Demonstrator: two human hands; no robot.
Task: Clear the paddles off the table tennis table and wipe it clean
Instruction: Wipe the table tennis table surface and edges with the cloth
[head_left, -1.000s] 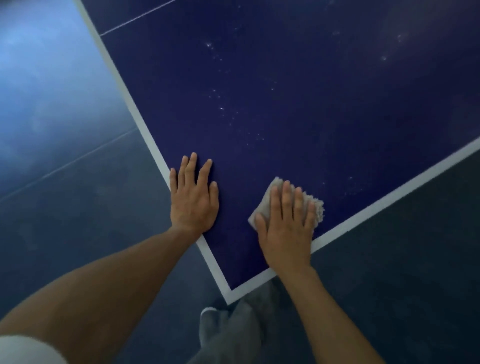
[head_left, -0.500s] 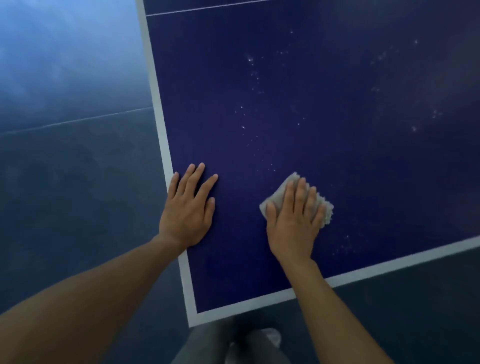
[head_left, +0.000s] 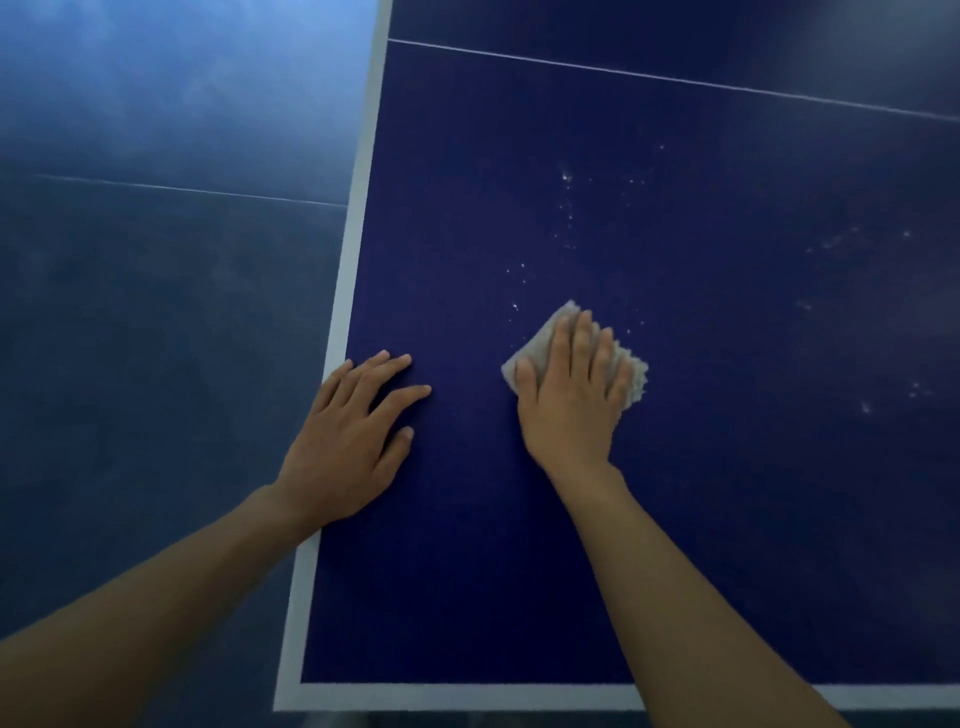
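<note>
Up the blue table tennis table from its corner, our flat right hand has pushed the folded grey cloth to the white specks.

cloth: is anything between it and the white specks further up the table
Nothing visible. The right hand presses the cloth flat on the table, and the white specks lie just beyond it on bare blue surface. The left hand rests flat off to the left, by the white edge line, outside that path.

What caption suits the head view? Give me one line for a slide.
Right hand presses a cloth on the speckled blue table; left hand rests flat by its white edge.
</note>
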